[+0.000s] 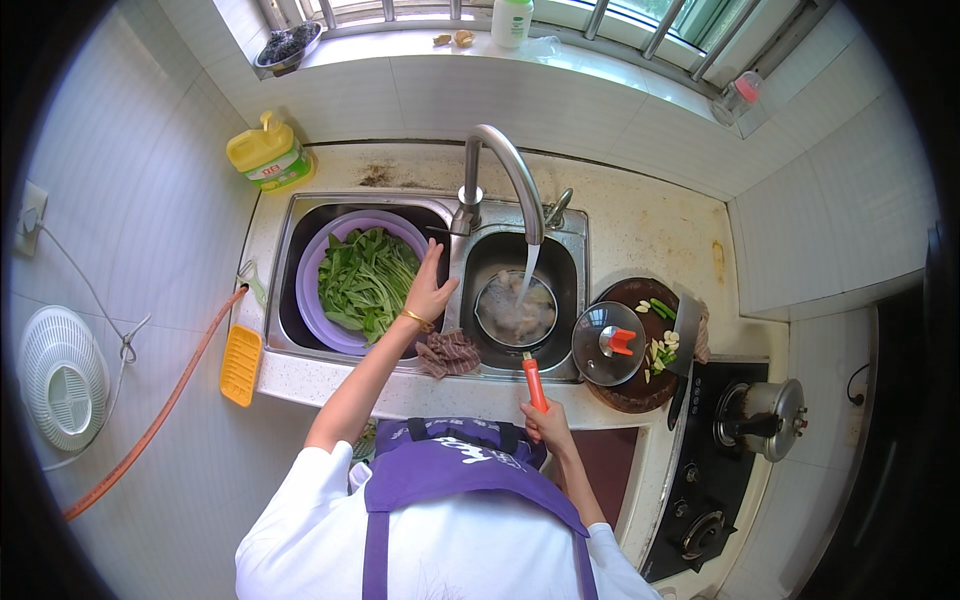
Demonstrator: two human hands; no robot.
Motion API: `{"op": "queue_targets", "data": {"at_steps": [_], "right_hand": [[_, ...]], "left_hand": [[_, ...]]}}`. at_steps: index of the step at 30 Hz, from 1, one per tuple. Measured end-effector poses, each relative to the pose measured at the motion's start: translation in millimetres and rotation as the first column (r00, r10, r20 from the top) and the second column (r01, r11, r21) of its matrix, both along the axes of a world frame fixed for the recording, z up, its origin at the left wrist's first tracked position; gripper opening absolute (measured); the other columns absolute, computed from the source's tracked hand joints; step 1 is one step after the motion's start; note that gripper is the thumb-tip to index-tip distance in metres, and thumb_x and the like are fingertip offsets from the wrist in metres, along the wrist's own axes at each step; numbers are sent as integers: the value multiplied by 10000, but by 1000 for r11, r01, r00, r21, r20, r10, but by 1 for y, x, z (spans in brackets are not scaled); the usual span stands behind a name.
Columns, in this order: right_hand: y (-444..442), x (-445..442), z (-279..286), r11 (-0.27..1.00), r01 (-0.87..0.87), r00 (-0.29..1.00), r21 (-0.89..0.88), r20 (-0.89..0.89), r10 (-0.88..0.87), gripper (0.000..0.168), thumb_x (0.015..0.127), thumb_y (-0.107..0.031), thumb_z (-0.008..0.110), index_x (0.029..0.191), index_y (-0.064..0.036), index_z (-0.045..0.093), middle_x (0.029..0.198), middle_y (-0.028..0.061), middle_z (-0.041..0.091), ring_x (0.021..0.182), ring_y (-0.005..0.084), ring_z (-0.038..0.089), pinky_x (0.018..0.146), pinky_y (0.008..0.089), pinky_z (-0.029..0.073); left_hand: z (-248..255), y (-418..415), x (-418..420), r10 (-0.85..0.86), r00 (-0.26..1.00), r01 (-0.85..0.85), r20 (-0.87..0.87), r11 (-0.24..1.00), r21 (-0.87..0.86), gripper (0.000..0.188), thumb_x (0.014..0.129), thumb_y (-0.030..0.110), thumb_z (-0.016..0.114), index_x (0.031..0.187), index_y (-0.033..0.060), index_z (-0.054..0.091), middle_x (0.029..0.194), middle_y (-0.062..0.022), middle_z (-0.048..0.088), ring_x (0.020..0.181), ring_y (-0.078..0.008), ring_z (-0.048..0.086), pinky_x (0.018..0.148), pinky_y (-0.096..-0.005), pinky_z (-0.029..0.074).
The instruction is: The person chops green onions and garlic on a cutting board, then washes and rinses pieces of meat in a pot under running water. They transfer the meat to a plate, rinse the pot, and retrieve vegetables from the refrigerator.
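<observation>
Water runs from the curved faucet (504,154) into a small saucepan (517,308) in the right sink basin. Pale food pieces lie in its cloudy water. My right hand (547,424) grips the pan's orange handle (534,384). My left hand (431,289) is raised with fingers apart, holding nothing, just below the faucet lever (438,230) and over the right edge of a purple basin (309,300). Leafy greens (367,281) fill that basin in the left sink. A striped brown cloth (448,353) hangs at the sink's front edge.
At right, a round chopping board (626,397) bears garlic, cut green pieces, a cleaver (685,334) and a glass lid (592,349). Beyond stands a pressure cooker (776,420) on the gas hob (720,480). A yellow detergent jug (271,156) stands back left; an orange hose (176,405) runs down the left.
</observation>
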State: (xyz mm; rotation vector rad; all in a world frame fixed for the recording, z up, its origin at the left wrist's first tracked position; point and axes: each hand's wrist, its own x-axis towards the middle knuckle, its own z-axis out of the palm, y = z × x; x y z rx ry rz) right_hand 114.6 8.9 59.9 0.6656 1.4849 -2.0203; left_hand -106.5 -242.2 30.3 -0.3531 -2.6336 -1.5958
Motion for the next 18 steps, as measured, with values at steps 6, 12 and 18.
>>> {"op": "queue_targets", "data": {"at_steps": [6,12,18], "right_hand": [[0,-1,-3,1000,-1,1000,2,5,1,206,825,-148,625,789,-58,443,493,-35,373,362,64,353,322,213,273],[1,-3,-2,1000,-12,1000,-6,9,12,211,825,-156,628,786,-58,445,492,-32,376,365,65,357,324,214,277],[1,-4,0,1000,-14,1000,2,14,14,216,825,-163,629,775,-58,447,491,-31,375,366,66,357,326,215,276]], "left_hand": [[2,2,-7,-8,1000,8,16,1000,20,678,778,169,604,1345,-4,274,1444,-198,170,1342,-276,181,1076,-321,172],[1,1,-10,-6,999,6,35,1000,11,699,764,171,607,1341,-20,261,1446,-205,149,1342,-291,174,1075,-327,177],[-2,4,-16,2,999,-3,41,999,37,710,768,163,613,1350,-16,248,1452,-197,135,1349,-272,151,1078,-319,160]]}}
